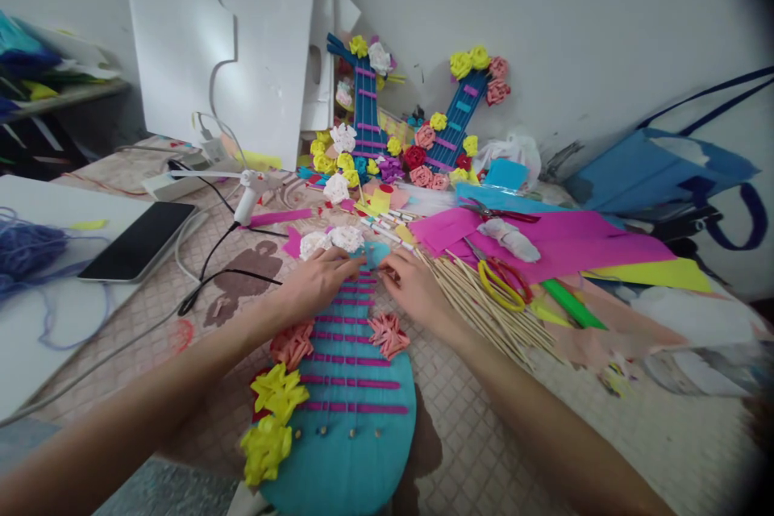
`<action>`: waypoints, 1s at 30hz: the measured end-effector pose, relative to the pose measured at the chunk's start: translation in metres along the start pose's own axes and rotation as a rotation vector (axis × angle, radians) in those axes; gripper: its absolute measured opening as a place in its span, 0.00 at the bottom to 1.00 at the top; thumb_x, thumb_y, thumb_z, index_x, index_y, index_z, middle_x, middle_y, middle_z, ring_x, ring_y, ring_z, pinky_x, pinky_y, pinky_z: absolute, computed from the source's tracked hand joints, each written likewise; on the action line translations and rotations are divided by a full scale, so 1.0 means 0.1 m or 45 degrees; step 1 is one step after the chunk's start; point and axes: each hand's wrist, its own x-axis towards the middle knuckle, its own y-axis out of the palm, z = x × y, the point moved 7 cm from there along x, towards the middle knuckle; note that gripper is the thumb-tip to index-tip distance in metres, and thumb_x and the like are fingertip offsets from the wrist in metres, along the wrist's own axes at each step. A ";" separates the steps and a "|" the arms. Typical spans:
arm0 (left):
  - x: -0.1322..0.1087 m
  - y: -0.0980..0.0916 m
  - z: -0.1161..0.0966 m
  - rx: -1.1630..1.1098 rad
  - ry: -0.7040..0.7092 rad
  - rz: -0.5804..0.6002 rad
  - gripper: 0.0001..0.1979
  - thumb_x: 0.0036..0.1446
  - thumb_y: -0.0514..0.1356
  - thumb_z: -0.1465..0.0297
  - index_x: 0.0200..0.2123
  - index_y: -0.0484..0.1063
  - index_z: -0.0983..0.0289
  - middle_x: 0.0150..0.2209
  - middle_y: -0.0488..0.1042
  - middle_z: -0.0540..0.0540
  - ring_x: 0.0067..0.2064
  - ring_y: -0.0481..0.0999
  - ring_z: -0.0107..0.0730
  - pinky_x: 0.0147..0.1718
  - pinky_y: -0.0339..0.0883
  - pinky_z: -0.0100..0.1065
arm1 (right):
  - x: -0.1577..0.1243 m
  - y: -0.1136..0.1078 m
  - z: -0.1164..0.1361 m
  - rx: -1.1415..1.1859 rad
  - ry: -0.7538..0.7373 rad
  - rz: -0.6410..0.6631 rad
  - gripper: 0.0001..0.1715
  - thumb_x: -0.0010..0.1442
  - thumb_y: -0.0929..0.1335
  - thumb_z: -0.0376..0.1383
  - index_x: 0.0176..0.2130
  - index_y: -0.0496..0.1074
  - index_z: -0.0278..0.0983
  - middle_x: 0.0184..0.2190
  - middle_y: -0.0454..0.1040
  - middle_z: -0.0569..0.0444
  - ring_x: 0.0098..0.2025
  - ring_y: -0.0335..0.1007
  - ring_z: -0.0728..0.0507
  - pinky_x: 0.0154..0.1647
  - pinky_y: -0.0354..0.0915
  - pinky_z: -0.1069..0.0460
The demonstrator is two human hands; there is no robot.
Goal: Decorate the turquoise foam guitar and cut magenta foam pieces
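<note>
A turquoise paper-covered craft guitar (339, 463) lies on the table, its neck pointing away from me. Magenta strips cross its face, thin purple strings run along it, and small round pegs dot the lower body. Yellow paper flowers (269, 447) and pink ones (389, 335) decorate its sides. My left hand (318, 282) is closed at the left edge of the guitar's head, beside white paper flowers (347, 239). At the right edge, my right hand (414, 290) has thumb and forefinger pinched by the strings; what lies between them is too small to make out.
To the left are a phone (139, 242), purple yarn (27, 250), a white glue gun (247, 201) and cables. Thin sticks (484, 306), scissors (501, 286) and magenta paper (580, 242) lie to the right. Two decorated guitars (366, 109) lean against the wall.
</note>
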 end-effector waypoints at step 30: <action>0.01 0.01 0.01 0.031 0.108 -0.017 0.07 0.62 0.52 0.74 0.41 0.69 0.66 0.53 0.71 0.60 0.50 0.67 0.40 0.45 0.61 0.40 | 0.44 0.25 -0.10 -0.143 0.131 0.113 0.03 0.61 0.64 0.32 0.37 0.68 0.36 0.39 0.71 0.51 0.41 0.68 0.44 0.39 0.62 0.52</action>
